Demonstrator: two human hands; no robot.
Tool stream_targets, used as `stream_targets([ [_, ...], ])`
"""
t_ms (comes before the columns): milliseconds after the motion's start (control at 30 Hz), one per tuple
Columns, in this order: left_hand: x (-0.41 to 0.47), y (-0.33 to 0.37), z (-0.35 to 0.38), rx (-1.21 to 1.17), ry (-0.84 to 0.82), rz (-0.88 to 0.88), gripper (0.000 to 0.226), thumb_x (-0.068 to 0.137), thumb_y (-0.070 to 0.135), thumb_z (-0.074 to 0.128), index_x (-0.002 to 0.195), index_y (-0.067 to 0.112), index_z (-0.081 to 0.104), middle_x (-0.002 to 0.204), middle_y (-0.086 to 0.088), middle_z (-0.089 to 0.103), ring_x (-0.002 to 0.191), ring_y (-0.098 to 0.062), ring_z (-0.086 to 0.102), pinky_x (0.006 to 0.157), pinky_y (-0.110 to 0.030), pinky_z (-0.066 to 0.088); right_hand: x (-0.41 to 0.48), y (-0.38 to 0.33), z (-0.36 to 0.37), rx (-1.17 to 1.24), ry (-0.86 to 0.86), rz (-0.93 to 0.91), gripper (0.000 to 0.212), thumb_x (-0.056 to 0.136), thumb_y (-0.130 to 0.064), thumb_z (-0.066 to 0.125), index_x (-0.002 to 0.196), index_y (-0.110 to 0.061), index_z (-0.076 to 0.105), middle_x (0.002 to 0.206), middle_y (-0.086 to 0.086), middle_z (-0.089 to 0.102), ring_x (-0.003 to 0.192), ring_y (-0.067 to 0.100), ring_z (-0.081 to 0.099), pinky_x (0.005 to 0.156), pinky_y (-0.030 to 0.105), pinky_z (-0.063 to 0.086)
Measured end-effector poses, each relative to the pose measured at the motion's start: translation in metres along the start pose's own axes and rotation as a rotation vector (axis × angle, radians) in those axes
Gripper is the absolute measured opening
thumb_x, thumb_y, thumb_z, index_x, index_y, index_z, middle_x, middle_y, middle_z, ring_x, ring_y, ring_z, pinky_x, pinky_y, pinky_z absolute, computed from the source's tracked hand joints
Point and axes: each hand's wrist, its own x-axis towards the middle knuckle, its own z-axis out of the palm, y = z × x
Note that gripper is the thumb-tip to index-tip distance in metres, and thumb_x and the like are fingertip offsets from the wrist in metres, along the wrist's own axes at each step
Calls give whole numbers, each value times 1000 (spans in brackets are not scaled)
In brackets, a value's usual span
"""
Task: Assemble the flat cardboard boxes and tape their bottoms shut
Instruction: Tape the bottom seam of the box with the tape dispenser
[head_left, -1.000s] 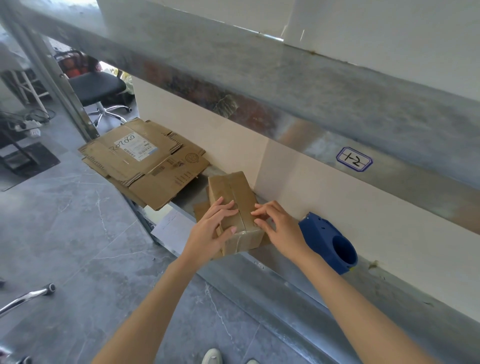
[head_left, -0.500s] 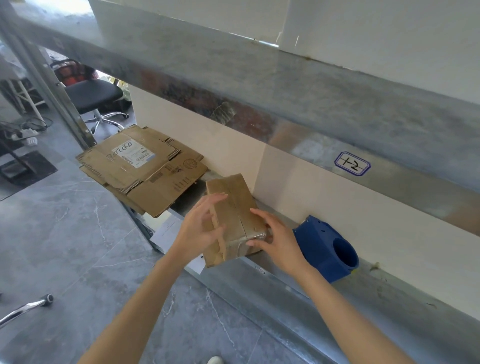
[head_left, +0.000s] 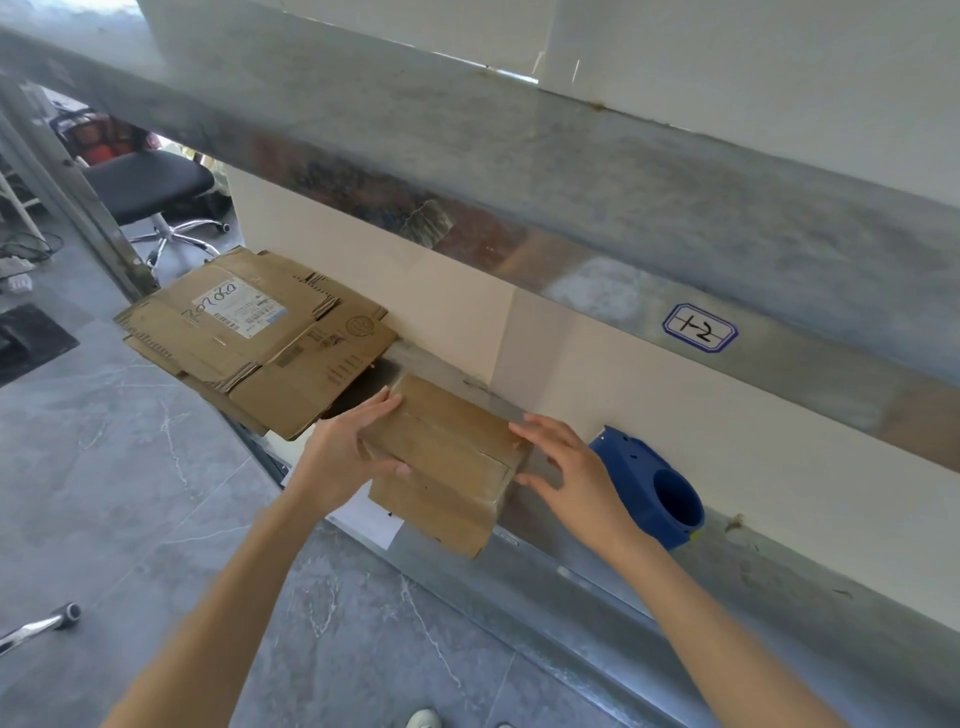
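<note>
A small brown cardboard box (head_left: 447, 457), folded up with a seam along its top face, hangs tilted over the front edge of the metal shelf ledge (head_left: 597, 587). My left hand (head_left: 337, 462) grips its left end, fingers on top and thumb on the near side. My right hand (head_left: 571, 483) touches the box's right end with spread, nearly straight fingers. A stack of flat cardboard boxes (head_left: 249, 332) with a white shipping label lies on the ledge to the left, sticking out past its edge.
A blue plastic tape dispenser (head_left: 649, 483) stands on the ledge right of my right hand. White paper (head_left: 363, 514) lies under the box. A metal beam (head_left: 519, 171) runs overhead. A black office chair (head_left: 150, 187) stands far left on the grey floor.
The box has been lifted off the ledge and turned so its long side runs left to right. My left hand moved to its left end, my right hand to its right end.
</note>
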Motion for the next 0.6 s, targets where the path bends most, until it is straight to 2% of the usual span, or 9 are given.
stream_targets([
  [67,-13,0,4,-41,56,-36,93,56,27,92,140,32,52,151,13,42,87,-6,53,87,-31,57,-5,-4,5,1,28,8,52,96,-24,62,142,-43,47,152,-25,33,138,-7,32,114,40,39],
  [133,-23,-1,8,-79,114,-67,94,55,24,93,140,29,53,149,12,45,84,3,51,86,-32,57,-8,-11,10,45,36,41,54,95,-45,57,147,-42,40,156,-27,27,140,-11,25,116,40,36],
  [200,-31,0,11,-51,171,-93,97,56,25,94,142,25,51,145,15,46,91,2,52,81,-18,51,-7,-19,16,45,-27,87,89,80,-76,57,154,-40,24,160,-26,16,144,-9,18,120,33,28],
  [233,-34,1,13,-27,195,-102,98,57,26,94,143,23,50,141,16,47,97,-2,53,80,-12,46,-5,-22,19,7,-74,105,108,70,-84,59,156,-39,13,161,-26,6,145,-8,12,120,28,22],
  [267,-37,3,14,-24,218,-111,97,58,25,94,144,21,49,137,16,49,102,-4,53,82,-10,44,-2,-24,22,-40,-119,117,121,64,-84,64,157,-37,3,161,-25,-3,145,-6,8,119,24,17],
  [333,-43,4,13,-121,253,-130,91,62,16,93,142,14,51,127,11,58,108,-6,56,87,-8,45,3,-26,27,-109,-168,131,124,69,-65,75,156,-33,-8,158,-22,-15,146,1,9,119,26,16],
  [433,-50,0,5,-250,278,-117,76,65,4,89,135,11,59,113,12,66,109,-4,61,84,-4,47,7,-26,29,-54,-156,135,112,80,-35,78,156,-31,-4,161,-15,-9,147,10,20,119,28,23],
  [533,-57,-7,-6,-226,251,-119,63,69,11,87,127,21,66,112,18,69,110,2,62,91,-15,51,8,-23,29,51,-103,124,103,79,-20,80,156,-30,12,161,-13,7,143,2,19,111,10,21],
  [600,-61,-11,-13,-282,219,-138,58,69,15,87,123,27,69,110,24,70,112,3,62,87,-18,54,10,-22,28,108,-70,124,98,77,-14,82,153,-30,22,158,-16,16,138,-9,16,108,2,16],
])
